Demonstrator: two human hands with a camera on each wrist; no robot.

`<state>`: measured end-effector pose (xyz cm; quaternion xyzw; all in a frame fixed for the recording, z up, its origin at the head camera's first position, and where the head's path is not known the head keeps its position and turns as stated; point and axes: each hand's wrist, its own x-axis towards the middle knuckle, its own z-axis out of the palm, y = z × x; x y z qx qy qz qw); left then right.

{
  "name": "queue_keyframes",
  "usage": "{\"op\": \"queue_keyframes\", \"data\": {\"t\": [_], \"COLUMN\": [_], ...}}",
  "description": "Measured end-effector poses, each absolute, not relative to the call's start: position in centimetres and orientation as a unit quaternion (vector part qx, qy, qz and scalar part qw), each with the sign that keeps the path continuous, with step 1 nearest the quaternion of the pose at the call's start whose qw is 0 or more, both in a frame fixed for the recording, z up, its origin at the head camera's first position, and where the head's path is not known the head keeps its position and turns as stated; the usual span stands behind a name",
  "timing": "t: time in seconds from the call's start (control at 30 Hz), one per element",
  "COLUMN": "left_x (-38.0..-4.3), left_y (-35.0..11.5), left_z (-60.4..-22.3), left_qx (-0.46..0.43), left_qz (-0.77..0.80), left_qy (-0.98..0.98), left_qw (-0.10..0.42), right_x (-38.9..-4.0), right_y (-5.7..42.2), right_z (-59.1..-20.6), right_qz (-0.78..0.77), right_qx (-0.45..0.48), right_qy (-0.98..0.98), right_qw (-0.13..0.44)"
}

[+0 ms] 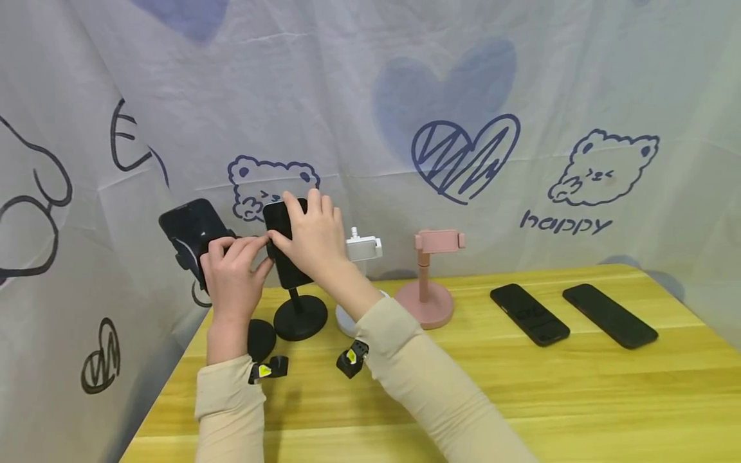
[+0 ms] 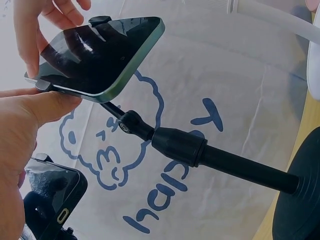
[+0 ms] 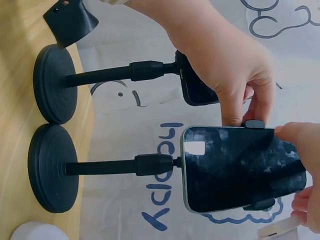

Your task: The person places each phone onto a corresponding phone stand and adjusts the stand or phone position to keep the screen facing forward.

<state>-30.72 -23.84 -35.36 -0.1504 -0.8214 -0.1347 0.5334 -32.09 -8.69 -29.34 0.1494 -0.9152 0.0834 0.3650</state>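
A black-screened smartphone (image 1: 291,267) stands upright in the clamp of a black phone stand (image 1: 300,318), left of the table's middle. My left hand (image 1: 234,280) pinches the clamp arm (image 3: 254,124) at the phone's left edge between thumb and fingers. Across the upper part of the phone, my right hand (image 1: 318,235) grips it, thumb on the left edge and fingers at the right. Fingers cover part of the screen in the head view. Behind my left hand, another phone (image 1: 193,218) sits tilted in a second black stand (image 1: 262,341).
To the right stand a white phone stand (image 1: 363,248), partly behind my right arm, and a pink one (image 1: 424,289). Two black phones (image 1: 529,314) lie flat further right on the yellow wooden table (image 1: 579,399). A printed curtain (image 1: 347,96) hangs behind.
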Motion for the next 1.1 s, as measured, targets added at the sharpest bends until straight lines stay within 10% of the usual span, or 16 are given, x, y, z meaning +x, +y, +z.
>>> {"op": "queue_keyframes", "data": {"t": [0.53,1.1], "left_x": [-31.0,-30.9], "left_y": [-24.2,-24.4], "left_z": [-35.4,-35.4], "left_qx": [-0.150,-0.139], "left_qz": [-0.156,-0.153], "left_qy": [-0.824,-0.832], "left_qw": [0.524,0.515], "right_x": [-30.7,-27.2], "right_y": [-6.7,-2.7], "right_z": [-29.1,-33.5], "right_qz": [0.085,0.137], "right_qx": [0.196,0.294], "right_qy": [-0.932,-0.825], "right_qw": [0.292,0.462]}}
